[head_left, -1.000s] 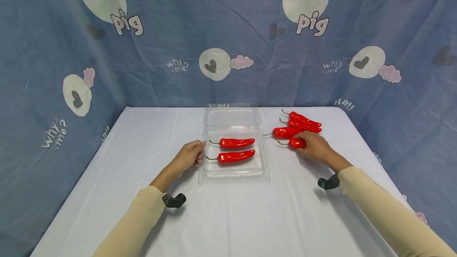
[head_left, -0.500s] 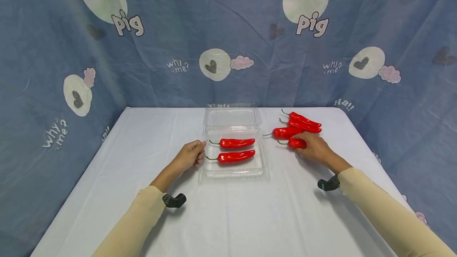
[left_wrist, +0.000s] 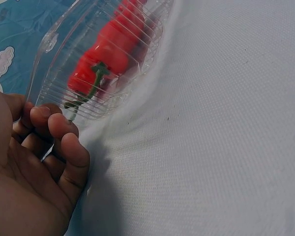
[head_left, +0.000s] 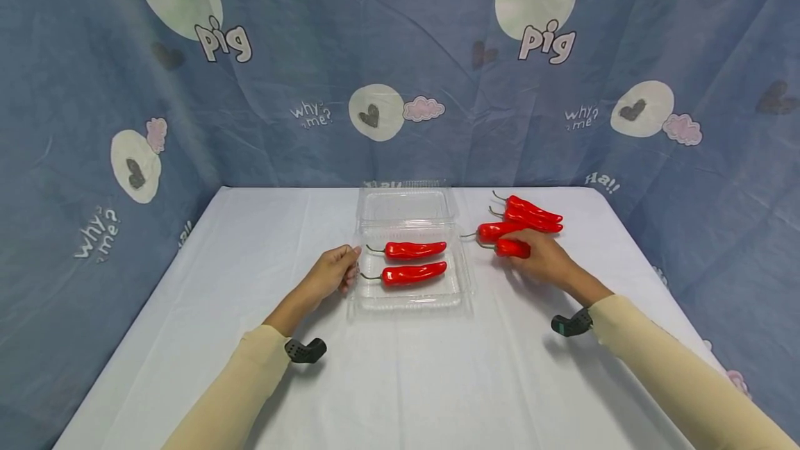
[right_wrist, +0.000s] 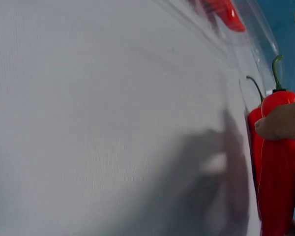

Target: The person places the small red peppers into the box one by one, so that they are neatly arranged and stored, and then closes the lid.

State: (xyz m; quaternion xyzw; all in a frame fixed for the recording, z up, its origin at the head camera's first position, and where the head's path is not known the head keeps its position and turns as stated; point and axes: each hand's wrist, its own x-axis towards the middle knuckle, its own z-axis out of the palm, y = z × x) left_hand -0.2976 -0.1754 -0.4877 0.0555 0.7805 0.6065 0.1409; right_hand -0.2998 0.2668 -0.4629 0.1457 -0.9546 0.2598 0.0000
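Observation:
Two red chili peppers (head_left: 415,251) lie side by side in a clear plastic clamshell box (head_left: 406,301), stems to the left. My left hand (head_left: 330,271) pinches the box's left rim between thumb and fingers; the left wrist view shows the ribbed box wall (left_wrist: 51,93) at the fingertips. On the right, my right hand (head_left: 542,257) grips another red chili pepper (head_left: 512,248) (right_wrist: 278,182), its stem pointing left. The thumb lies across that pepper near the stem end, and the palm hides its tip in the head view.
Several more red chili peppers (head_left: 528,208) lie grouped at the back right, just beyond my right hand. The box's lid (head_left: 406,205) stands open toward the back. A blue patterned cloth (head_left: 400,54) hangs behind the white-covered table (head_left: 400,380).
My right hand has shifted slightly left with the chili pepper, which looks lifted a little off the table. My left hand and the box have stayed in place.

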